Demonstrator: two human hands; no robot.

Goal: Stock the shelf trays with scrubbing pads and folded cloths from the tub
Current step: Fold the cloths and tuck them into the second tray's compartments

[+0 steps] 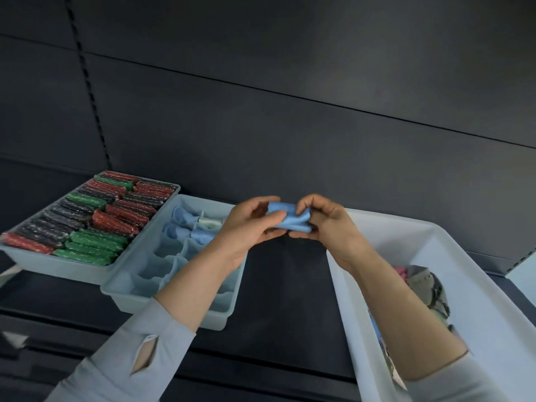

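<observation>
You are facing a dark shelf back panel (290,82) that is filling the whole upper view, with a slotted upright strip (87,74) running down its left side. Below it the dark shelf (290,285) is carrying everything else.

On your right, the large white tub (478,300) is sitting at the shelf's front edge, and your right forearm is crossing over its near wall and hiding part of its inside. A jumble of cloths (426,288), grey and pink among them, is lying in it behind that arm.

On your far left, a grey tray (58,265) is standing packed with scrubbing pads (95,216) in red, green and black, lined up on edge in two rows. Touching its right side, a divided tray (162,297) is showing mostly bare compartments; two pale blue folded cloths (185,230) are lying in its far cells. Your left forearm is passing over this tray's right half and covering several compartments.

Between the divided tray and the tub, above bare shelf, both hands are meeting on one blue cloth (288,217). Your left hand (249,224) is pinching its left end between thumb and fingers, and your right hand (322,219) is gripping its right end with curled fingers, so the cloth is hanging bunched between them, clear of either tray and of the tub.
</observation>
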